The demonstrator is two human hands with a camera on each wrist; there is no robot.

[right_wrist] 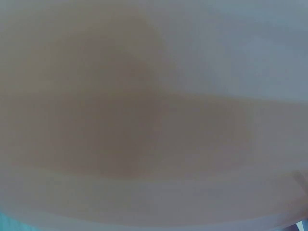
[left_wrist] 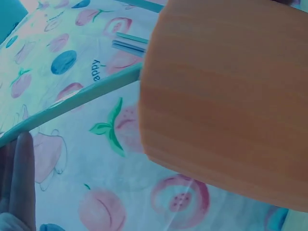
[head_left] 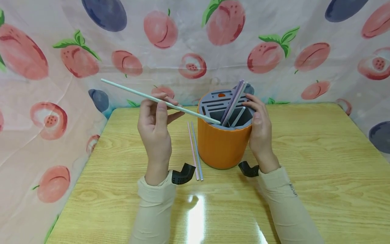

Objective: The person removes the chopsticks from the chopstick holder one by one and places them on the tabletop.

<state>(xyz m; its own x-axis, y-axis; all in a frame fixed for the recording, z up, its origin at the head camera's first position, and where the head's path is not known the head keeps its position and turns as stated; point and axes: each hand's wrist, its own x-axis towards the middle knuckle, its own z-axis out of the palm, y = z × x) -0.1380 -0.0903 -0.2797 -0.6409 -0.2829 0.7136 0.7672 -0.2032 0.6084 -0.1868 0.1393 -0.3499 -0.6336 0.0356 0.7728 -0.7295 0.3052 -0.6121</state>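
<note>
While left hand [head_left: 156, 127] pinches green stick [head_left: 189, 112], right hand [head_left: 260, 127] grips orange holder [head_left: 223, 145], leaning sticks [head_left: 233, 101] partly hidden inside

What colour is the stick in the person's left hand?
Pale mint green; the stick in the left hand shows best in the head view.

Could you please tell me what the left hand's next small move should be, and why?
Probably tip the pale green chopstick more upright, so it may slide into the open compartment: the left hand holds it slanted, its lower end at the mouth of the orange holder, where other chopsticks lean, and the right hand steadies the holder.
</note>
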